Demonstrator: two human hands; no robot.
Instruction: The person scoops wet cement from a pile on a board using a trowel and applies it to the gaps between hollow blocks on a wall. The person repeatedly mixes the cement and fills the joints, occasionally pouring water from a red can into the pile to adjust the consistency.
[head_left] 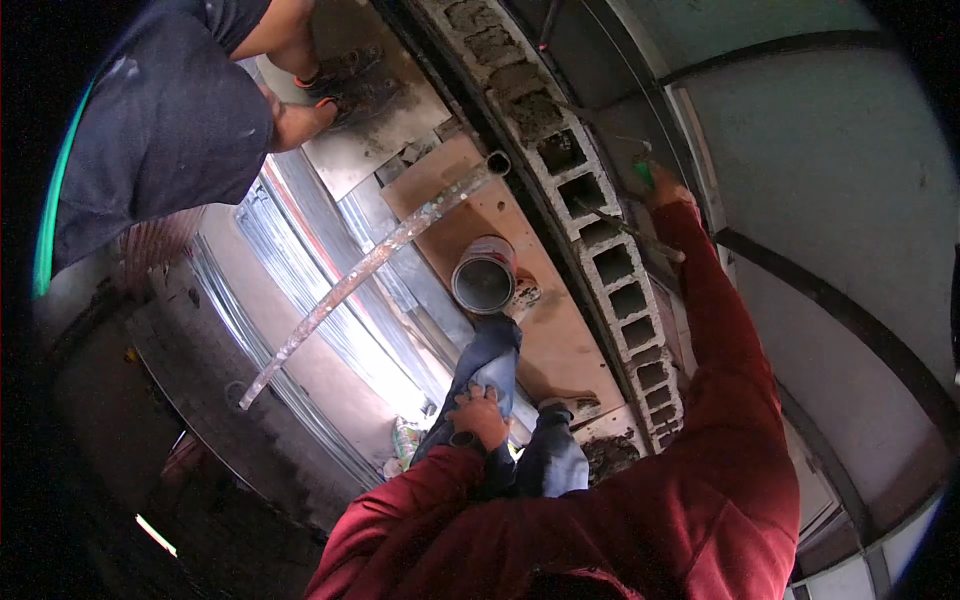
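My right hand (668,188) reaches out past the hollow-block wall (597,212), its fingers wrapped round the green handle of a hand tool (642,172). A thin metal part runs from that handle toward the wall's top; I cannot make out the tool's exact kind. Grey mortar (535,115) fills the block cells at the far end, while the nearer cells are hollow. My left hand (478,415) lies on my jeans-clad knee with its fingers spread, holding nothing. Beyond my knee stands a round bucket (484,280) with a grey inside.
A paint-spattered pipe (370,265) crosses diagonally above the boards. The bucket is on a brown plank (560,335). A rod with a rounded end (650,240) juts from the blocks. Another person (165,130) stands at upper left. Grey panels (800,150) rise on the right.
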